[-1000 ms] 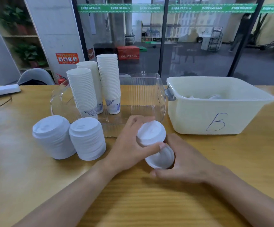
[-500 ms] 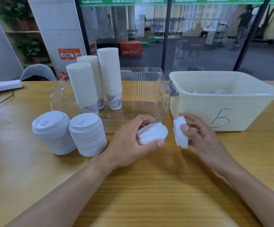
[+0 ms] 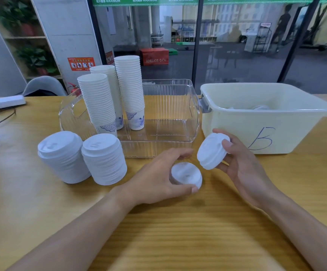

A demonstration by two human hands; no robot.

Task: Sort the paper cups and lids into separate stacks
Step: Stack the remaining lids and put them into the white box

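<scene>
My left hand (image 3: 156,177) grips a small stack of white lids (image 3: 186,175) low over the table, thumb under its near rim. My right hand (image 3: 243,165) holds a second small stack of white lids (image 3: 211,151), tilted on edge just right of the first. Two tall lid stacks (image 3: 60,155) (image 3: 103,159) stand on the table at the left. Three stacks of white paper cups (image 3: 98,102) (image 3: 109,90) (image 3: 131,90) stand in the left part of a clear plastic bin (image 3: 170,122).
A cream tub (image 3: 237,130) marked with a blue B stands at the right, holding a few white items near its far wall. A white power strip (image 3: 2,102) and cables lie at the far left. The wooden tabletop (image 3: 178,231) runs wide in front.
The two hands have drawn apart. My left hand has lowered its lids toward the table, and my right hand has lifted and tilted its lids further right.
</scene>
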